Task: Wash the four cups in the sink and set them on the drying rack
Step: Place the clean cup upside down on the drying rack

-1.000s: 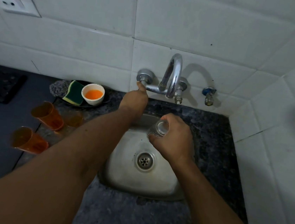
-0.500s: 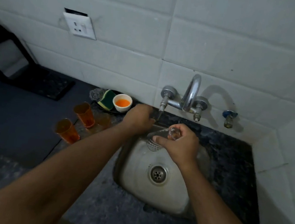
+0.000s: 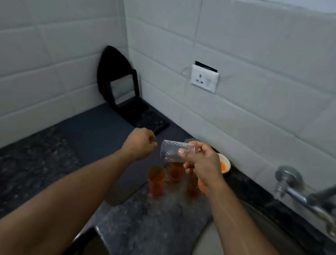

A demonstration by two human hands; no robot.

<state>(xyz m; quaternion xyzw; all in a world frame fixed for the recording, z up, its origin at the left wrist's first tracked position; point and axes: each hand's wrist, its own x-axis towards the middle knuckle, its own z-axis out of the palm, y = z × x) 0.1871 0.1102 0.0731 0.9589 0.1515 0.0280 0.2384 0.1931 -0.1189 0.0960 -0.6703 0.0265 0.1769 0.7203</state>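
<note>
Nearest, at the lower right, the rim of the steel sink cuts into the speckled dark worktop. Further in, three orange cups stand upright close together on the worktop, the rightmost partly hidden behind the right wrist. Just above them the right hand grips a clear glass cup on its side (mouth pointing left), held in the air over the orange cups. The left hand is curled into a loose fist holding nothing, just left of the glass's mouth. Behind the right hand a small white bowl holds orange liquid. At the right the blurred tap juts from the tiled wall; further back are a wall socket and a black object leaning in the corner.
</note>
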